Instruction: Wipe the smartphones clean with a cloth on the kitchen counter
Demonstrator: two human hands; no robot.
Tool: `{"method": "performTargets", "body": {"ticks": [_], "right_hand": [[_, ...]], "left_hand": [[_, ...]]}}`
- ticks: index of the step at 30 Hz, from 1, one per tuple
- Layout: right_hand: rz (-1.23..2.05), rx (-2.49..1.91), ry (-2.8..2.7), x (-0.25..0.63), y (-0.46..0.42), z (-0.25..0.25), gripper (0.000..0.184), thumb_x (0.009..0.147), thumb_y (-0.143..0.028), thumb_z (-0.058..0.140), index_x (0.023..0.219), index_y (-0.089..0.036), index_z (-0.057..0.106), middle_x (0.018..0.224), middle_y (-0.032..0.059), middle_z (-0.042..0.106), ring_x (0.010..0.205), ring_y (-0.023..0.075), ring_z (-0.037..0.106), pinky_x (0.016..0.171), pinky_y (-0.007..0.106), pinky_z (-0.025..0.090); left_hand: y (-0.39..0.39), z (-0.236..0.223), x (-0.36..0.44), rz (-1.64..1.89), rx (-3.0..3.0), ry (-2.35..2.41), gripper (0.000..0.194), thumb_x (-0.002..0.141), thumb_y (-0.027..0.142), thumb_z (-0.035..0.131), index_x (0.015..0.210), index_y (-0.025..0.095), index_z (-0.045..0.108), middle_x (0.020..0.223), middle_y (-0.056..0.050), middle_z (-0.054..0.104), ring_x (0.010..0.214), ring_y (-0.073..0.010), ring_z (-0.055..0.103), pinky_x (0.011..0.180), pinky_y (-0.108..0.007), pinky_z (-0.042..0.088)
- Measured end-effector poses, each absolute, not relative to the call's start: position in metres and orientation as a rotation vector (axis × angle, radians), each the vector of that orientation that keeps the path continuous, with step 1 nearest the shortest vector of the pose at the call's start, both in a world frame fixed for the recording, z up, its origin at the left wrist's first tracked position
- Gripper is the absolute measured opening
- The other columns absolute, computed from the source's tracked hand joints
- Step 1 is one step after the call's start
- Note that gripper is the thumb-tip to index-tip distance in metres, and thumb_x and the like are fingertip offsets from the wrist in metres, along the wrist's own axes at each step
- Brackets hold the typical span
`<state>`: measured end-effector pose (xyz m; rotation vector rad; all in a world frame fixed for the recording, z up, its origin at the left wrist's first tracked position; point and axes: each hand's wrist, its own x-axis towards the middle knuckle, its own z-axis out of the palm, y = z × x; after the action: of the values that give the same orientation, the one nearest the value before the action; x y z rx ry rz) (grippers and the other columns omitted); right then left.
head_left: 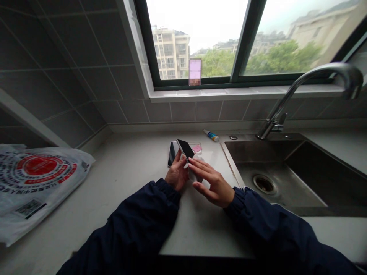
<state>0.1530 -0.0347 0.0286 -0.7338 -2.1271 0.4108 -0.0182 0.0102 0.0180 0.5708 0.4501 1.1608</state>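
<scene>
My left hand [178, 172] is closed around the lower side of a smartphone [185, 149], which it holds tilted above the counter with the dark screen up. Over the phone's near end, my right hand [213, 182] has its fingers stretched out, their tips touching or just over the screen. Something whitish and crumpled [195, 177] shows between the hands; its kind is unclear. A second phone [172, 153] lies behind the left hand, partly covered. Beside it is a clear phone case [200, 144] with a pink piece [196, 149] in it.
A small white and blue tube [211, 135] lies near the sink's left corner. To the right are a steel sink [246, 177] and a curved faucet [298, 82]. A printed plastic bag [40, 183] occupies the counter's left side. Behind is a window sill [218, 93].
</scene>
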Motion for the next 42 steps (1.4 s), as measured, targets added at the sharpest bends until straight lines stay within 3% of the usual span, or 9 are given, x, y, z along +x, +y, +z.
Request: {"method": "performTargets", "body": {"ticks": [3, 8, 12, 16, 21, 26, 33, 37, 42], "right_hand": [[0.464, -0.743, -2.130, 0.153, -0.035, 0.028, 0.062, 0.099, -0.040, 0.059, 0.156, -0.027, 0.040, 0.163, 0.0087, 0.037, 0.152, 0.0288, 0.031, 0.124, 0.055, 0.030], [0.563, -0.812, -2.169, 0.153, -0.036, 0.030, 0.073, 0.098, -0.051, 0.055, 0.161, -0.028, 0.026, 0.171, 0.0065, 0.010, 0.156, 0.0313, 0.013, 0.125, 0.055, 0.024], [0.576, -0.818, -2.182, 0.153, -0.037, 0.031, 0.075, 0.099, -0.056, 0.050, 0.162, -0.028, 0.021, 0.172, 0.0061, 0.003, 0.157, 0.0321, 0.009, 0.125, 0.055, 0.021], [0.561, -0.801, -2.110, 0.153, -0.037, 0.031, 0.070, 0.101, -0.053, 0.048, 0.161, -0.027, 0.025, 0.172, 0.0072, 0.009, 0.157, 0.0303, 0.014, 0.126, 0.053, 0.022], [0.468, -0.854, -1.957, 0.152, -0.036, 0.030, 0.044, 0.104, -0.039, 0.048, 0.144, -0.025, 0.056, 0.164, 0.0102, 0.036, 0.151, 0.0289, 0.034, 0.123, 0.052, 0.033], [0.480, -0.843, -1.980, 0.152, -0.034, 0.027, 0.043, 0.104, -0.039, 0.048, 0.145, -0.027, 0.056, 0.151, 0.0112, 0.052, 0.141, 0.0283, 0.049, 0.117, 0.051, 0.042], [0.545, -0.887, -2.034, 0.153, -0.032, 0.027, 0.053, 0.104, -0.045, 0.045, 0.153, -0.025, 0.045, 0.162, 0.0095, 0.040, 0.149, 0.0281, 0.038, 0.123, 0.051, 0.033], [0.593, -0.858, -1.986, 0.153, -0.030, 0.026, 0.056, 0.104, -0.047, 0.044, 0.156, -0.025, 0.041, 0.165, 0.0078, 0.034, 0.153, 0.0278, 0.030, 0.125, 0.051, 0.028], [0.600, -0.868, -1.942, 0.153, -0.029, 0.026, 0.060, 0.104, -0.052, 0.041, 0.158, -0.029, 0.034, 0.168, 0.0033, 0.023, 0.155, 0.0278, 0.020, 0.127, 0.052, 0.022]], "left_hand": [[0.010, 0.017, -0.018, 1.156, 0.593, 0.400, 0.048, 0.094, 0.025, 0.064, 0.140, 0.034, 0.053, 0.117, -0.003, 0.071, 0.111, -0.0194, 0.069, 0.105, -0.040, 0.051], [0.007, 0.017, -0.017, 1.074, 0.612, 0.416, 0.063, 0.093, 0.026, 0.065, 0.151, 0.037, 0.041, 0.138, -0.009, 0.062, 0.122, -0.0277, 0.065, 0.103, -0.048, 0.052], [0.005, 0.018, -0.016, 1.054, 0.587, 0.435, 0.064, 0.094, 0.023, 0.063, 0.152, 0.035, 0.040, 0.146, -0.011, 0.056, 0.124, -0.0300, 0.063, 0.101, -0.048, 0.053], [0.004, 0.019, -0.016, 1.042, 0.595, 0.410, 0.057, 0.096, 0.026, 0.059, 0.150, 0.036, 0.042, 0.143, -0.010, 0.059, 0.122, -0.0286, 0.064, 0.094, -0.046, 0.056], [0.006, 0.021, -0.018, 1.065, 0.617, 0.467, 0.057, 0.096, 0.027, 0.059, 0.149, 0.040, 0.041, 0.138, -0.007, 0.062, 0.101, -0.0208, 0.071, 0.078, -0.036, 0.061], [0.007, 0.021, -0.019, 1.076, 0.605, 0.447, 0.059, 0.095, 0.026, 0.061, 0.149, 0.039, 0.040, 0.127, -0.007, 0.066, 0.096, -0.0191, 0.071, 0.078, -0.034, 0.060], [0.013, 0.010, -0.020, 1.032, 0.604, 0.435, 0.065, 0.092, 0.027, 0.066, 0.150, 0.034, 0.039, 0.136, -0.012, 0.061, 0.114, -0.0268, 0.066, 0.082, -0.039, 0.061], [0.014, 0.002, -0.020, 0.936, 0.672, 0.454, 0.075, 0.083, 0.030, 0.078, 0.148, 0.037, 0.043, 0.143, -0.009, 0.055, 0.101, -0.0228, 0.069, 0.070, -0.035, 0.063], [0.009, 0.000, -0.017, 0.828, 0.777, 0.442, 0.078, 0.074, 0.036, 0.086, 0.144, 0.038, 0.051, 0.131, -0.008, 0.060, 0.089, -0.0201, 0.069, 0.060, -0.031, 0.062]]}}
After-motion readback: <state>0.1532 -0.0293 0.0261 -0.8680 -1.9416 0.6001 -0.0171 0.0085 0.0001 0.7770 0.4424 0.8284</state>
